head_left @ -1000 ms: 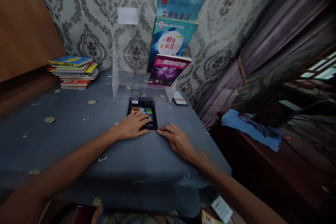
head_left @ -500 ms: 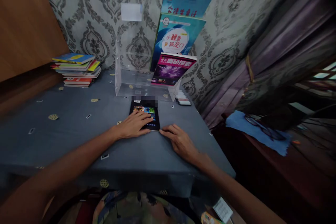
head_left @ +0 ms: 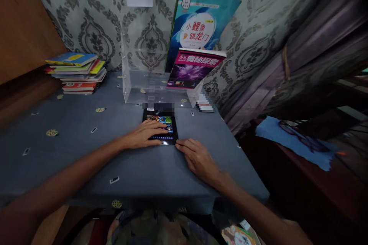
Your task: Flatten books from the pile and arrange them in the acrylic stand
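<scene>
Black book [head_left: 165,119], one: on tabletop [head_left: 143,180], partly beneath left grip [head_left: 145,134], which lies flat, fingers extended. Right grip [head_left: 198,157]: fingers bunched at book's near right corner; pinching or touching, cannot tell. Clear stand [head_left: 161,97] with purple magazine [head_left: 194,72]: beyond both grips. Book stack [head_left: 77,74]: beyond, leftward.

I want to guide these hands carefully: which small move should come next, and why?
Perhaps the bare right hand should pinch the near right corner of the thin black rectangular book with colourful pictures, because its fingertips are at that corner, while the bare left hand rests across the book and could steady it on the grey-blue tablecloth.
</scene>
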A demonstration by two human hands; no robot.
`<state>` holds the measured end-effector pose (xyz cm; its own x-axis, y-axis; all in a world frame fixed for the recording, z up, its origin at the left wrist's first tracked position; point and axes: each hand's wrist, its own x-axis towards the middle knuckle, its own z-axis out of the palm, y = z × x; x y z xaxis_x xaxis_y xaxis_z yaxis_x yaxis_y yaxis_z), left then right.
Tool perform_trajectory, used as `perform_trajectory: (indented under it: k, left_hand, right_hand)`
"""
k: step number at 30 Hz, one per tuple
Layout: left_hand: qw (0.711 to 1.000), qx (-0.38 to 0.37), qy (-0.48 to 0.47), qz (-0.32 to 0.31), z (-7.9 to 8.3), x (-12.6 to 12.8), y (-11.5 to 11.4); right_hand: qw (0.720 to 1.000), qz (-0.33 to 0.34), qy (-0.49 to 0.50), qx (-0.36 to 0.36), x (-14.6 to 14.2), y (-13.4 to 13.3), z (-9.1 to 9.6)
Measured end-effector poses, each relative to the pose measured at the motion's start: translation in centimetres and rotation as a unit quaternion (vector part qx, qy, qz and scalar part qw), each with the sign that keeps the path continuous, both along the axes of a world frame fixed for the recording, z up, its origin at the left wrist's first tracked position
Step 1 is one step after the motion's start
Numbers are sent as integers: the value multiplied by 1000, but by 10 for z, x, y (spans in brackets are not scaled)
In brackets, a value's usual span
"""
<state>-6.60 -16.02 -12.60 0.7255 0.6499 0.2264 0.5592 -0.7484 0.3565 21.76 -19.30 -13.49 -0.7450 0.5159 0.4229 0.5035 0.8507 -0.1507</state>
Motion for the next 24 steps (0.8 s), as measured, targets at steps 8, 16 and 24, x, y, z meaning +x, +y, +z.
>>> perform_trajectory:
  k: [8,16,24]
  left_hand:
    - [992,74,95,-37,12,7,-7]
    - [978,98,176,-61,20,17,-8]
    - [980,98,168,-37,24,25,-14]
  right_hand:
    - [998,-11,53,-26,3,0,2]
    - [997,-15,72,-37,1,-1,3]
    - [996,-3,79,-41,3,1,2]
